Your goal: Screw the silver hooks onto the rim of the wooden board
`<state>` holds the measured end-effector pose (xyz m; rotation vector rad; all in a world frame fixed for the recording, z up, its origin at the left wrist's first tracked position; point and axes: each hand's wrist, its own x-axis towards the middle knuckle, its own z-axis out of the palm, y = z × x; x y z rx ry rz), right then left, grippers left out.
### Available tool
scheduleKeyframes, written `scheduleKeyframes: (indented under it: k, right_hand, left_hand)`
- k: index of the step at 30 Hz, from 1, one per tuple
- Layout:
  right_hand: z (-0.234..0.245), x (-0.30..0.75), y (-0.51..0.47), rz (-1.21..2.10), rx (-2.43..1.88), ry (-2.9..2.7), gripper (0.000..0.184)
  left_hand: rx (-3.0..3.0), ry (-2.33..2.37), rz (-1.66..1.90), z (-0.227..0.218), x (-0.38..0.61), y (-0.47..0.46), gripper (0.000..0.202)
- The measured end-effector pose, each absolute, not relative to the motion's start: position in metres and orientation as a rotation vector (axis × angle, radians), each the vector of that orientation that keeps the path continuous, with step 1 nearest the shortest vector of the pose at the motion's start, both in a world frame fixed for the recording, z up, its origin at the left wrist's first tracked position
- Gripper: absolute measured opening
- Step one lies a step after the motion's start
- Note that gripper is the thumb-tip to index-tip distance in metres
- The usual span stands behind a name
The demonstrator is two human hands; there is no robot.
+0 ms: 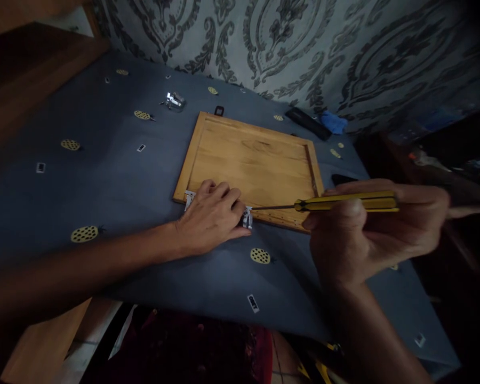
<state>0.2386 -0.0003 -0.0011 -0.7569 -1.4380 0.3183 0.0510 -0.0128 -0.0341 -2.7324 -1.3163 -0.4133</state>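
A framed wooden panel, like a small cabinet door, lies flat on the cloth. My left hand rests over its near edge, fingers curled and thumb pressed beside a silver metal hinge, which it holds against the frame. Another silver metal piece shows at the panel's near left corner, partly covered by that hand. My right hand grips a screwdriver by its yellow and black handle. The blade points left, and its tip meets the hinge.
A blue-grey cloth with pineapple prints covers the table. Toward the back are a small clear packet with shiny hardware, a black case and a blue cloth. Wooden furniture stands on the left, a patterned wall behind.
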Motion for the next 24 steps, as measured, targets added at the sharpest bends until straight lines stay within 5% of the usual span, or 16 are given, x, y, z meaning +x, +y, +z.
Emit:
scheduleKeyframes:
  k: [24]
  right_hand:
    - [-0.0054, 0.2456, 0.0038, 0.505, -0.720, -1.548, 0.021]
  left_hand:
    - [-2.708, -1.324, -0.423, -0.0316, 0.0515, -0.0133, 0.049]
